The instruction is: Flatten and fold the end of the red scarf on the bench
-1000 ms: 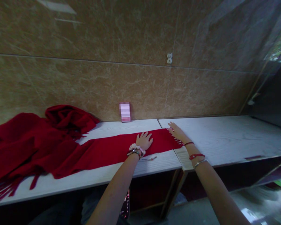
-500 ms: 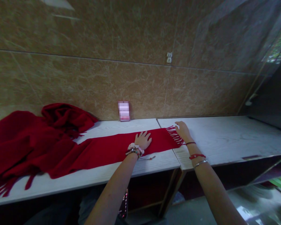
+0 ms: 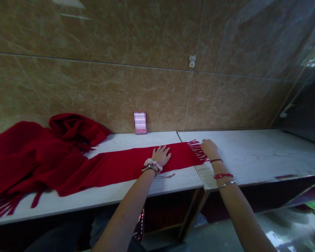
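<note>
A red scarf (image 3: 126,166) lies along the white bench top. Its right part is spread flat, while the left part is bunched in loose folds. My left hand (image 3: 161,155) rests flat on the spread part, fingers apart. At the scarf's right end is a fringe (image 3: 196,150) of thin red strands. My right hand (image 3: 210,148) is right beside the fringe with its fingers curled in and pressed together. Whether a strand is between those fingertips is hidden.
A phone (image 3: 140,123) with a blurred screen leans against the brown marbled wall (image 3: 94,87). The white bench top (image 3: 252,147) has a seam near the scarf's right end and dark open shelves below. A small white cat-shaped piece (image 3: 192,61) is on the wall.
My right hand's fingers have curled in, and the hand has shifted slightly right and down beside the fringe. My left hand stays flat on the scarf. The view has tilted a little.
</note>
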A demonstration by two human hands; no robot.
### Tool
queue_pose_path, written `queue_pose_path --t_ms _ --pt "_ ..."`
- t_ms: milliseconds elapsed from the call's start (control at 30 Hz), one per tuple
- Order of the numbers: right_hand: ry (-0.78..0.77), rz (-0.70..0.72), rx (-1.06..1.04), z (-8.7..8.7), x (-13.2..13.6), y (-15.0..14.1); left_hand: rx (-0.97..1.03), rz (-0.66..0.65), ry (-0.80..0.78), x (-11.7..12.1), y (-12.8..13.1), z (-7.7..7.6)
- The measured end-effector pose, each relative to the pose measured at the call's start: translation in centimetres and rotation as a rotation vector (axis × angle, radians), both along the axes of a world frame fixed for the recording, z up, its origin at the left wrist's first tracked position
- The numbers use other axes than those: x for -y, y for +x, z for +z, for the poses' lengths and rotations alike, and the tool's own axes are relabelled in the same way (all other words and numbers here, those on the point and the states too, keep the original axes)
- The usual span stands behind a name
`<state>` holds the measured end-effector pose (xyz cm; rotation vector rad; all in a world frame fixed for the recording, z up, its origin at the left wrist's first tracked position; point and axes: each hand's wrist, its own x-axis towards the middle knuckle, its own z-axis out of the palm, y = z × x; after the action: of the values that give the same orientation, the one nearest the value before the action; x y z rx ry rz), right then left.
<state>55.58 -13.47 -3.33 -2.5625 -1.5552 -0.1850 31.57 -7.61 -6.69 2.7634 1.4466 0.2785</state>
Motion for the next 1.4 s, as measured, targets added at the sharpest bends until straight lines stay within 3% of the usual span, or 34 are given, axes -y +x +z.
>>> queue_pose_path --t_ms 100,167,300,433,567,700,833,967,1100,1233,1400 --pt "0.012 0.175 -0.001 0.3 -0.6 -1.5 0.002 -0.002 0.001 0.0 0.0 0.0" --pt "-0.029 0.220 -0.011 -0.1 -0.9 -2.3 0.000 -0.001 0.003 0.0 0.0 0.0" --pt "-0.106 0.065 -0.018 -1.3 -0.7 -2.2 -0.004 -0.007 0.002 -0.1 -0.1 0.1" --pt "-0.114 -0.080 -0.024 -0.9 0.3 -0.9 0.004 -0.015 -0.004 -0.3 0.0 0.0" --pt "-0.028 0.014 0.022 0.6 0.4 -1.2 -0.003 -0.017 0.012 -0.4 0.0 -0.1" --pt "-0.089 0.175 -0.007 0.5 -0.2 -2.7 -0.011 -0.008 0.015 -0.3 0.0 -0.1" --pt "-0.175 0.057 -0.032 -0.5 -0.1 -2.5 -0.003 -0.009 0.004 -0.4 0.1 -0.1" --pt "-0.192 -0.067 -0.047 -0.1 0.8 -1.3 0.001 -0.009 -0.003 -0.7 0.1 -0.2" --pt "-0.101 0.025 -0.020 1.0 0.8 -1.9 0.001 -0.004 0.010 -0.8 0.1 -0.4" --pt "-0.114 0.153 -0.033 0.6 0.3 -3.0 0.009 -0.004 0.007 -0.8 0.0 -0.5" --pt "-0.180 -0.003 -0.058 0.1 1.0 -1.4 0.006 0.009 0.014 -0.5 0.1 -0.2"
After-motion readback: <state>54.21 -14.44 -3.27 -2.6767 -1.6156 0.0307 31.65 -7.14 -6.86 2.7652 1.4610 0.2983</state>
